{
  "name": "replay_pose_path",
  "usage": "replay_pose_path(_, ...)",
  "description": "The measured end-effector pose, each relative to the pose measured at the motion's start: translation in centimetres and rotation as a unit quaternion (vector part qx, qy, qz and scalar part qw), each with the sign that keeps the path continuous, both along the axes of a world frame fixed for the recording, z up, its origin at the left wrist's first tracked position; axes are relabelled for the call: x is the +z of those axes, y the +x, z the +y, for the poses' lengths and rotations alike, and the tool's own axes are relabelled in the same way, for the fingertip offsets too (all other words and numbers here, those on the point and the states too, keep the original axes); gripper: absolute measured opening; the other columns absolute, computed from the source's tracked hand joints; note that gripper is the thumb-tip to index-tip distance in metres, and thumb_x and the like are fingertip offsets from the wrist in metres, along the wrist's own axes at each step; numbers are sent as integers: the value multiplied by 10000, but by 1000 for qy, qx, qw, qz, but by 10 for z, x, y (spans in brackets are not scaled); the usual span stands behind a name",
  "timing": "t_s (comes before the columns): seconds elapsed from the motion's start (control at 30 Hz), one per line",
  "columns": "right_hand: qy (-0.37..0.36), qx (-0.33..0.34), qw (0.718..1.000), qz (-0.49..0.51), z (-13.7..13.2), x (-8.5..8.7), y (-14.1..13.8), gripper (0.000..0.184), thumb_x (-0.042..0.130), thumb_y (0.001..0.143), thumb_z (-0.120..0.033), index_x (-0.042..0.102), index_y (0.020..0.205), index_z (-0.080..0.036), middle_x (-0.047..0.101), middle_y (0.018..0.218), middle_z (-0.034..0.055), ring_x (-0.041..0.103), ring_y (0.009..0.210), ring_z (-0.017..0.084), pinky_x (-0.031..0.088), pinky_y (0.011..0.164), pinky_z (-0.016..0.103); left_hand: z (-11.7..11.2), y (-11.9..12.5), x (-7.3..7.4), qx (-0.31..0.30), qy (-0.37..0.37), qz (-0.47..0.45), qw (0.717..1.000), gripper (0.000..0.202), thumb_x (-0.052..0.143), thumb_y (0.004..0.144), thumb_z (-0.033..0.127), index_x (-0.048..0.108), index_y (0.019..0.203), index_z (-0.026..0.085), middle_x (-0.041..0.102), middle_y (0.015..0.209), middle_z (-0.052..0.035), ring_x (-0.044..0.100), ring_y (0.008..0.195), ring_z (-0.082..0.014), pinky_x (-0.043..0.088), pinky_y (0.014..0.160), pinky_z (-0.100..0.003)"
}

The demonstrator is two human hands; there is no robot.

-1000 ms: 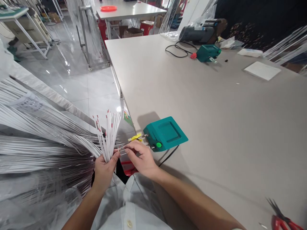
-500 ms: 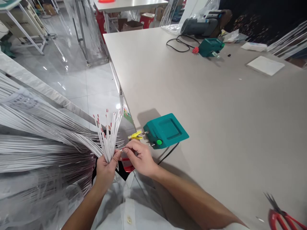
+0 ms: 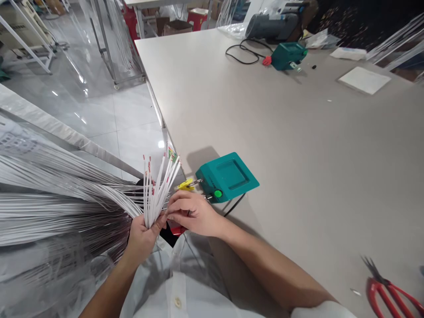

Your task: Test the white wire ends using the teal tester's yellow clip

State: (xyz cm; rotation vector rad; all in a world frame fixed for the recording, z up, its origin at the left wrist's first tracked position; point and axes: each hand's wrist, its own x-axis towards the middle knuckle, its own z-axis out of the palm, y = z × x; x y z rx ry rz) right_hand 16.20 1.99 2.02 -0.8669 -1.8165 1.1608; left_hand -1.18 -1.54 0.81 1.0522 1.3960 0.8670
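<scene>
My left hand point(image 3: 144, 236) is closed around a bundle of white wires point(image 3: 155, 198), whose red-marked tips fan upward. Against the left thumb, my right hand point(image 3: 194, 214) pinches a wire end that its fingers mostly cover. Just beyond the right hand, a teal box-shaped device point(image 3: 228, 176) with a green button lies at the table edge. A yellow clip point(image 3: 186, 184) is attached to a metal terminal on that device.
Long white wires point(image 3: 66, 185) hang in a mass at left beside a wrapped rail point(image 3: 66, 134). Red-handled pliers point(image 3: 386, 287) lie on the table point(image 3: 298, 145) at lower right. Farther back are a second teal device point(image 3: 289, 56), a dark motor point(image 3: 271, 27) and a white pad point(image 3: 364, 80).
My right hand has moved left, closing onto the left thumb and covering the wire end seen before. The bundle's tips have swung right. The whole view has shifted slightly.
</scene>
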Motion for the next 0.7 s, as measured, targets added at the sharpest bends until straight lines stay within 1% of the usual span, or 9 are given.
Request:
replay_pose_path(0.1, -14, 59, 998, 9, 2, 1, 3, 114, 558, 798, -255, 661, 795, -205, 597, 784, 33, 576, 707, 126, 478, 614, 239, 0, -7, -1, -31, -4, -32, 999, 160, 691, 659, 282, 658, 617, 131, 572, 529, -8, 492, 516, -120, 384, 497, -229)
replay_pose_path(0.17, -36, 52, 997, 44, 0, 1, -1, 112, 568, 794, -268, 659, 775, -204, 597, 778, 33, 576, 702, 128, 483, 628, 249, 0, -10, -1, -24, -19, -88, 996, 144, 696, 658, 273, 657, 639, 136, 573, 539, -5, 503, 529, -117, 396, 510, -224)
replay_pose_path(0.23, -73, 13, 992, 104, -5, 0, -9, 114, 587, 783, -279, 659, 744, -199, 595, 766, 34, 575, 711, 134, 487, 660, 272, 0, -9, 0, 9, -50, -154, 987, 149, 713, 638, 275, 650, 659, 141, 570, 552, 0, 503, 522, -105, 398, 499, -211)
replay_pose_path(0.3, -143, -37, 973, 178, -10, -1, -19, 135, 618, 758, -317, 658, 715, -196, 593, 760, 32, 575, 696, 135, 495, 651, 282, 1, -6, 3, 52, -89, -205, 973, 186, 744, 592, 280, 642, 667, 143, 566, 553, 6, 500, 508, -94, 397, 480, -199)
replay_pose_path(0.37, -223, -61, 944, 237, -15, -4, -28, 185, 649, 718, -377, 659, 690, -194, 588, 768, 27, 565, 625, 122, 498, 572, 269, 2, 0, 6, 80, -112, -229, 964, 220, 761, 557, 286, 632, 661, 142, 551, 531, 13, 484, 486, -83, 379, 450, -181)
replay_pose_path(0.47, -311, -81, 903, 286, -18, -8, -36, 216, 703, 649, -397, 665, 649, -184, 578, 763, 18, 510, 514, 81, 447, 448, 226, 3, 6, 6, 90, -119, -241, 959, 213, 738, 587, 295, 615, 662, 139, 523, 499, 23, 408, 427, -50, 281, 375, -149)
replay_pose_path(0.53, -348, -87, 882, 305, -18, -10, -38, 210, 725, 622, -381, 676, 648, -179, 568, 756, 12, 473, 476, 58, 391, 398, 199, 3, 9, 3, 86, -117, -254, 956, 197, 715, 621, 292, 602, 667, 137, 513, 495, 27, 344, 393, -30, 210, 348, -144)
replay_pose_path(0.6, -373, -83, 868, 317, -17, -12, -38, 205, 734, 608, -369, 685, 654, -175, 558, 762, 6, 447, 453, 42, 342, 370, 184, 2, 10, 1, 82, -114, -269, 953, 188, 701, 643, 286, 591, 665, 135, 505, 496, 30, 312, 384, -23, 186, 348, -147)
replay_pose_path(0.7, -380, -77, 867, 314, -16, -14, -37, 196, 733, 610, -358, 690, 654, -172, 554, 747, 2, 438, 458, 39, 326, 369, 179, 1, 11, -1, 84, -112, -281, 949, 186, 692, 658, 288, 585, 675, 137, 502, 500, 30, 320, 394, -29, 191, 356, -150)
